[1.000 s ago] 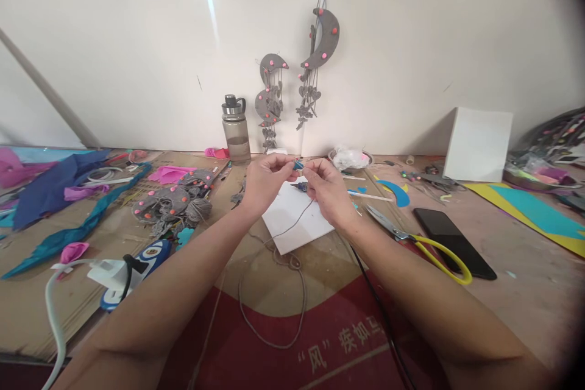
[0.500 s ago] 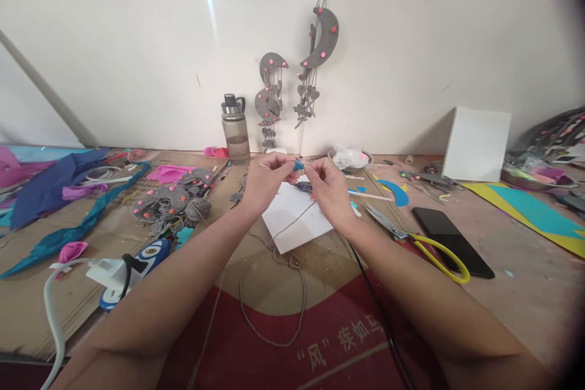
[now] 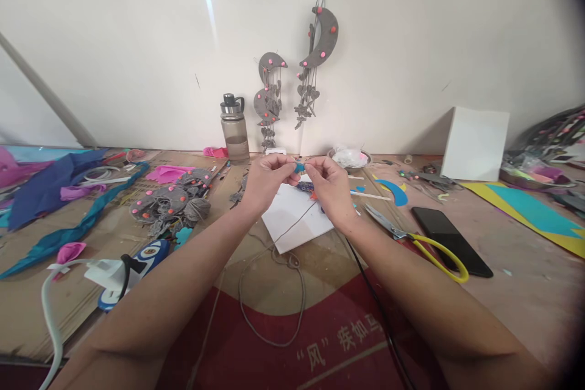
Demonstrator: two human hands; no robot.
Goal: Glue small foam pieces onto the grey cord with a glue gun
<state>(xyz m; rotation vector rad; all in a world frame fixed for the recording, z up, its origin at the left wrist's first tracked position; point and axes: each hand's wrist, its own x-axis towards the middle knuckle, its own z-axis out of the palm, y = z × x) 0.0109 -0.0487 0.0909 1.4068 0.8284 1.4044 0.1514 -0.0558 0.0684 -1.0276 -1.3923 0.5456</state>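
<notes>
A small blue piece [image 3: 299, 167], paper or cloth by its look, is pinched between the fingertips of both hands. My left hand [image 3: 269, 178] grips its left end with thumb and fingers closed. At the other end my right hand [image 3: 329, 186] is closed on it too. Beneath them lies a white board [image 3: 292, 219], partly covered by the hands. Dark yarn-like material [image 3: 304, 186] shows between the hands, mostly hidden. Across the board runs a grey cord [image 3: 304, 304], which loops down toward the front.
To the right lie yellow-handled scissors [image 3: 411, 237] and a black phone [image 3: 450, 237]. A water bottle [image 3: 235, 134] stands behind the left hand. Grey moon ornaments [image 3: 326, 36] hang on the wall. Left are a grey yarn bundle [image 3: 173, 198] and a white plug [image 3: 107, 274].
The hands stay almost in place, still pinching the blue piece. It shows slightly more between the fingertips, and the fingers have shifted a little.
</notes>
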